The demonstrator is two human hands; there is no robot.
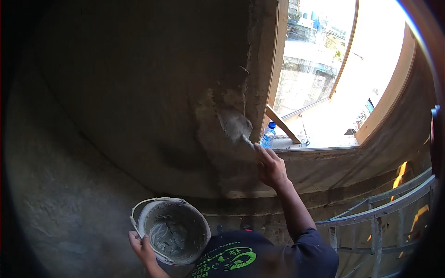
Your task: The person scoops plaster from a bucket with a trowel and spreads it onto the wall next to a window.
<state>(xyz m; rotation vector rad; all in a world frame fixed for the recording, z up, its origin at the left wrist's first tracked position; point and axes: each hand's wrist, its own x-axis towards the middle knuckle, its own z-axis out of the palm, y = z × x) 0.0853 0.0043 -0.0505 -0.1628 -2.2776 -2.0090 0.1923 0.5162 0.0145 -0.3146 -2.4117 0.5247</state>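
Observation:
My right hand (272, 167) is closed around the handle of a trowel (235, 126). The trowel's blade lies against the grey plastered wall (139, 97), on a damp, patchy area beside the window frame. Low on the left, my left hand (143, 248) grips the rim of a bucket (198, 217), holding it close to my body. Wet grey mortar (169, 237) covers the bottom of the bucket. The bucket's thin handle (134, 214) hangs over its left side. How far the left fingers reach under the rim is hidden.
A wooden window frame (276, 60) stands right of the trowel, its sash swung outward. On the sill are a water bottle with a blue cap (268, 135) and a slanting wooden strip (283, 125). At the lower right, a metal ladder-like frame (371, 214) stands near my right arm.

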